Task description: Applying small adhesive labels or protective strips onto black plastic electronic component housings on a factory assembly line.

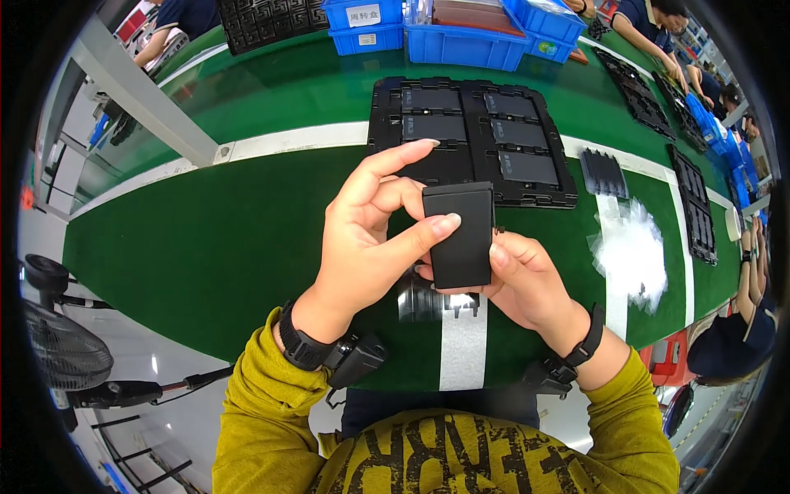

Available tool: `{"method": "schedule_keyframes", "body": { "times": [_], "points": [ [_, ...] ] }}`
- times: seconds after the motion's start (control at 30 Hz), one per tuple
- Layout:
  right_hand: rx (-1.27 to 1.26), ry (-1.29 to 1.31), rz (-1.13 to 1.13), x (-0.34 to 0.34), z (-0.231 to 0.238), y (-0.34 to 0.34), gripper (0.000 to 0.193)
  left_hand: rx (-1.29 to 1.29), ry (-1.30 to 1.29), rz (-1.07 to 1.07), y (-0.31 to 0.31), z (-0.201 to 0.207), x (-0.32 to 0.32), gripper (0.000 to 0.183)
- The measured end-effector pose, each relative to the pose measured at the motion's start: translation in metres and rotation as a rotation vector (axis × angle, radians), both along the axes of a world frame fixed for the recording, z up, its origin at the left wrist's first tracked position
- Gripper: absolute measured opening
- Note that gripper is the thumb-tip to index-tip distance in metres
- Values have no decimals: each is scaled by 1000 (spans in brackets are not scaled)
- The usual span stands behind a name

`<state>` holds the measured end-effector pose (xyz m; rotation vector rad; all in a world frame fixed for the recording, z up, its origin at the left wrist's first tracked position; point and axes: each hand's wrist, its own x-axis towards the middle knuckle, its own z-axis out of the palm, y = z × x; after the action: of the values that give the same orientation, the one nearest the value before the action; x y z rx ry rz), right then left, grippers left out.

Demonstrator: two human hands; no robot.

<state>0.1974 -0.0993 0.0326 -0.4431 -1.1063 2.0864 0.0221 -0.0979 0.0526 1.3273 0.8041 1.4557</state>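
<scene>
Over the near edge of the green table, both my hands hold one flat black battery pack, upright and facing me. My left hand pinches its left side, thumb laid across the front and index finger raised above the top edge. With thumb and fingers closed, my right hand grips the lower right corner. A tiny connector sticks out at the pack's right edge. Under the hands lies a glossy dark and clear sheet, partly covered. Beyond them, a black tray holds several similar flat packs in its pockets.
On the right are black strips and a pile of clear film pieces. Further right lies another black tray. Blue bins stand at the back. A grey post rises at left, near a fan. Co-workers sit along the edges.
</scene>
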Motion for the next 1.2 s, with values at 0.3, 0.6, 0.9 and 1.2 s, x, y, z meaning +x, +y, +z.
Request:
{"method": "schedule_keyframes", "body": {
  "times": [0.3, 0.6, 0.9, 1.2],
  "points": [
    [-99, 155, 131, 2, -8, 4, 48, -90, -52, -88, -5, 6, -1, 58],
    [425, -527, -309, 28, 12, 16, 28, 163, 958, -299, 0, 2, -25, 50],
    [1190, -927, -198, 68, 0, -8, 33, 193, 1283, -362, -17, -14, -14, 63],
    [1253, -1050, -130, 66, -1, -17, 37, 102, 1362, -356, -23, -12, -12, 62]
  ]
}}
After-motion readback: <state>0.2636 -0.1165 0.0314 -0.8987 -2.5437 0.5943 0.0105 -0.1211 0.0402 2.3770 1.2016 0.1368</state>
